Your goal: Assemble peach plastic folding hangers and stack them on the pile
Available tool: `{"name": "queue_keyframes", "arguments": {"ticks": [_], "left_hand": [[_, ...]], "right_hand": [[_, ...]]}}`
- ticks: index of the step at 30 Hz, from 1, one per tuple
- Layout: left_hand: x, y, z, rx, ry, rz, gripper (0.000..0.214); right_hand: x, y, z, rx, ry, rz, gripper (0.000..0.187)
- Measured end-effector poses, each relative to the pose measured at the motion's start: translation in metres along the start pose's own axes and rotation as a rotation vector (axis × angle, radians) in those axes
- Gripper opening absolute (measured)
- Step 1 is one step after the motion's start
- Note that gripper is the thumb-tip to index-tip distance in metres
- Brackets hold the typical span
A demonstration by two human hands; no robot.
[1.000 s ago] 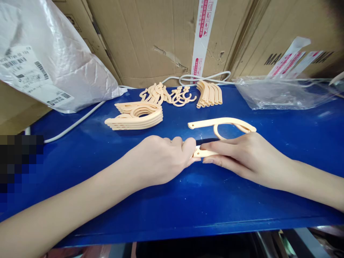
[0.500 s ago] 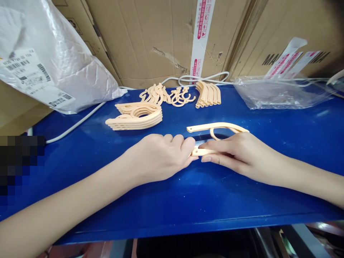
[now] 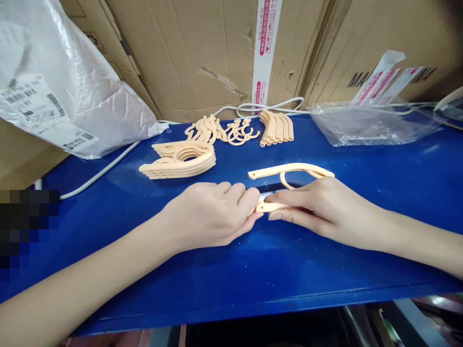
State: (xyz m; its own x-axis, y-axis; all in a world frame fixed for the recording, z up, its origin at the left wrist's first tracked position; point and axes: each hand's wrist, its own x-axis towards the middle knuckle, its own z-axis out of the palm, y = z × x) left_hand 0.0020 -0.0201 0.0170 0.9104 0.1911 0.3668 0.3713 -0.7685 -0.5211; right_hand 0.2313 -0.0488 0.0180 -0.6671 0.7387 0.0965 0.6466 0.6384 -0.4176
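Over the middle of the blue table, my right hand pinches a cream plastic hanger piece between thumb and fingers. The curved upper arm and inner loop of this forked piece show beyond my knuckles. My left hand is closed, its fingertips curled under at the holed end of the lower arm. A bit of cream plastic peeks out by its thumb, but what the fingers grip is mostly hidden. Behind my left hand lies a stack of similar hanger pieces.
Small cream hooks, more curved pieces and a row of short tubular pieces lie farther back. Clear plastic bag at right, silver-white parcel at left. Cardboard boxes stand behind a white cable.
The view shifts slightly, so everything sits a little farther left. Both hands keep their hold at nearly the same spot; my left hand's fingers turn slightly.
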Motion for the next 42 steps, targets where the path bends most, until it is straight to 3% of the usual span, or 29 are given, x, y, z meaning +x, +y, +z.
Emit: {"name": "queue_keyframes", "arguments": {"ticks": [17,23,29,35,42], "left_hand": [[-0.001,0.001,0.000,-0.096,0.003,-0.045,0.028],[-0.002,0.003,0.003,-0.399,-0.068,-0.228,0.039],[0.000,-0.002,0.005,-0.801,-0.235,-0.442,0.025],[0.006,-0.011,0.002,-1.245,-0.363,-0.631,0.029],[0.005,-0.013,0.007,-1.332,-0.340,-0.659,0.031]], "right_hand": [[0.001,0.001,-0.001,-0.075,0.049,-0.033,0.039],[0.002,0.004,0.002,-0.214,0.129,-0.100,0.035],[0.003,0.009,0.004,-0.261,0.153,-0.144,0.031],[0.000,0.011,-0.002,-0.311,0.221,-0.184,0.033],[-0.002,0.011,-0.026,-0.324,0.442,-0.073,0.027]]}}
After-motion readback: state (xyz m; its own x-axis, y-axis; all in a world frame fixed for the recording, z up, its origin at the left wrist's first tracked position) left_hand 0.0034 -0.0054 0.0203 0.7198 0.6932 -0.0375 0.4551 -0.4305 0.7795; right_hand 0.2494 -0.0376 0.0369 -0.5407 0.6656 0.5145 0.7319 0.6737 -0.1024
